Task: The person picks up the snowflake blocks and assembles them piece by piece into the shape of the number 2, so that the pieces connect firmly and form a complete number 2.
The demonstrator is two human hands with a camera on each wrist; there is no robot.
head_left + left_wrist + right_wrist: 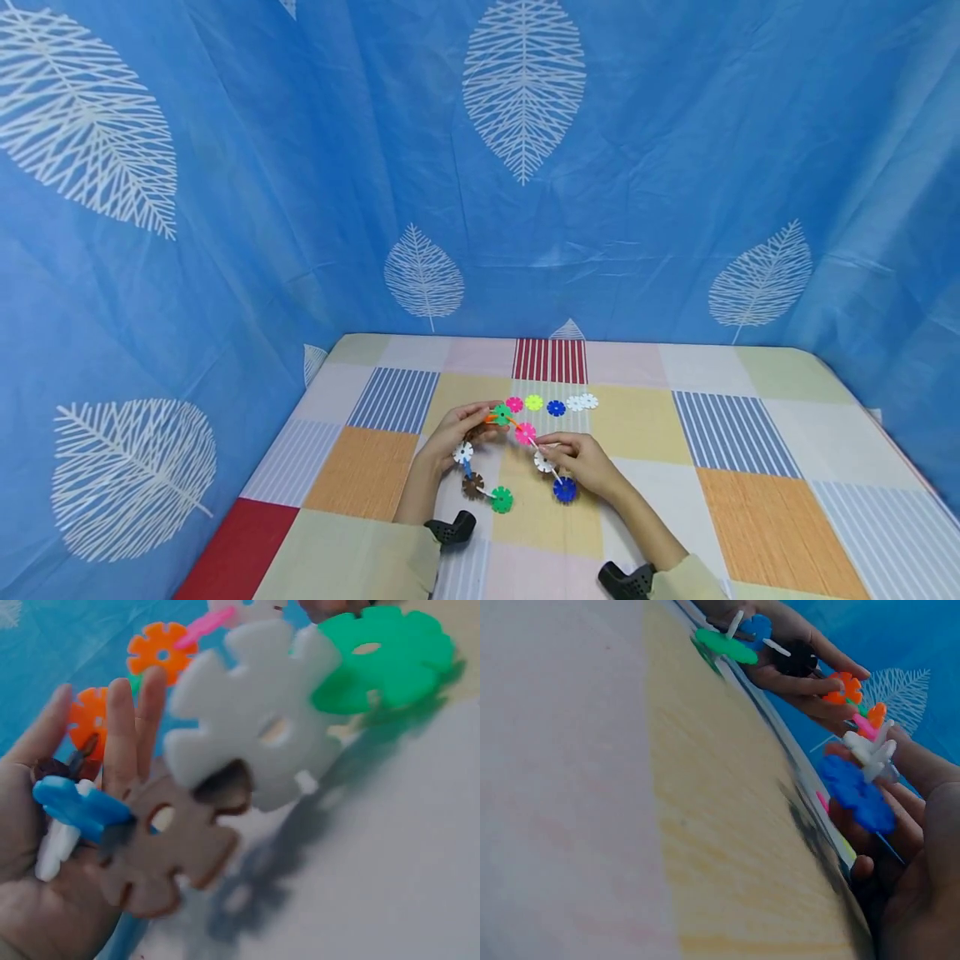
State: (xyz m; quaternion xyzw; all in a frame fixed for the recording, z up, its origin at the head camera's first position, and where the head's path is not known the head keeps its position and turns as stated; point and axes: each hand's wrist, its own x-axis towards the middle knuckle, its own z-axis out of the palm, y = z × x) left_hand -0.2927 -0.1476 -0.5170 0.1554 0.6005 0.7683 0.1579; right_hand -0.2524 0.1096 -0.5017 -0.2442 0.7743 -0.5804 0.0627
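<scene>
A chain of interlocked notched plastic snowflake discs hangs between my two hands. My left hand [468, 427] holds it near an orange disc [161, 651] and a green disc [502, 414]. From that hand the chain's left end drops through a white disc [463, 452] and a brown disc [176, 847] to a green end disc [501, 499]. My right hand [581, 461] pinches the other side at a white disc [543, 462], between a pink disc [525, 433] and a dark blue end disc [857, 793]. The right fingertips are partly hidden behind the discs in the right wrist view.
Behind the hands, a row of loose discs lies on the patchwork tablecloth [645, 425]: a pink disc [513, 404], a yellow-green disc [533, 402], a blue disc [556, 407] and white discs [588, 402]. A blue leaf-patterned curtain [630, 167] encloses the table's back and sides.
</scene>
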